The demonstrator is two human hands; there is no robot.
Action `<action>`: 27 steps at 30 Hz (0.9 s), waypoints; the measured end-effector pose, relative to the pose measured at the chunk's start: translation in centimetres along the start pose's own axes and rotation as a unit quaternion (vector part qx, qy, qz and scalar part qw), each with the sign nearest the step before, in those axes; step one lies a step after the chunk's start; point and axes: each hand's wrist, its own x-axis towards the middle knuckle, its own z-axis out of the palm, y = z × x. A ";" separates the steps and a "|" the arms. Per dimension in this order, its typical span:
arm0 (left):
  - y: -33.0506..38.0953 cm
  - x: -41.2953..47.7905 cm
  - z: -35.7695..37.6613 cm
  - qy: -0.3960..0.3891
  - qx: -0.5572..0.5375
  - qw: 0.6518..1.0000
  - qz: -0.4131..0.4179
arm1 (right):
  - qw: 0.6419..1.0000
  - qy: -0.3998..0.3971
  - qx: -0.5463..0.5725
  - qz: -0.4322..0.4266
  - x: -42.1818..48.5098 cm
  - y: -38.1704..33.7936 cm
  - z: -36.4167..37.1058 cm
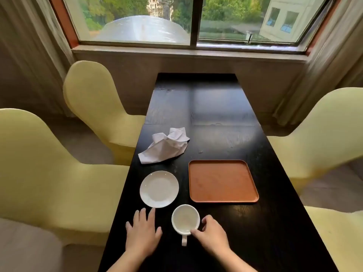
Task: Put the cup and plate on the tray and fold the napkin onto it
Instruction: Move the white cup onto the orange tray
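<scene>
Two hands, forearms cropped below.

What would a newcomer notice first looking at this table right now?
The empty orange tray stands out on the right of the black table, with a crumpled white napkin farther back on the left. Nearest, the right hand curls round the white cup, and the left hand lies flat by the plate.

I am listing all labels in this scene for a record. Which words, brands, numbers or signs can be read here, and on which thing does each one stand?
No text can be read.
The cup, plate, tray and napkin are plain, with no print visible.
The table bears no label.
The buildings outside are too blurred to show any sign.
</scene>
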 end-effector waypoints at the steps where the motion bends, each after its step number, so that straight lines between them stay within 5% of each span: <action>1: -0.2 -0.1 0.5 -0.022 0.000 1.000 -0.016 | 0.999 -0.014 0.023 0.019 0.0 0.2 0.8; 8: -0.1 0.6 3.8 -0.062 -0.021 0.994 -0.087 | 0.981 -0.022 0.133 0.140 -1.0 0.1 5.1; 22: 1.2 4.2 6.3 -0.080 -0.032 0.983 -0.164 | 0.933 -0.020 0.317 0.169 0.0 0.3 8.5; 27: 1.2 4.3 6.3 -0.084 -0.032 0.983 -0.160 | 0.953 -0.007 0.277 0.124 0.4 1.1 8.1</action>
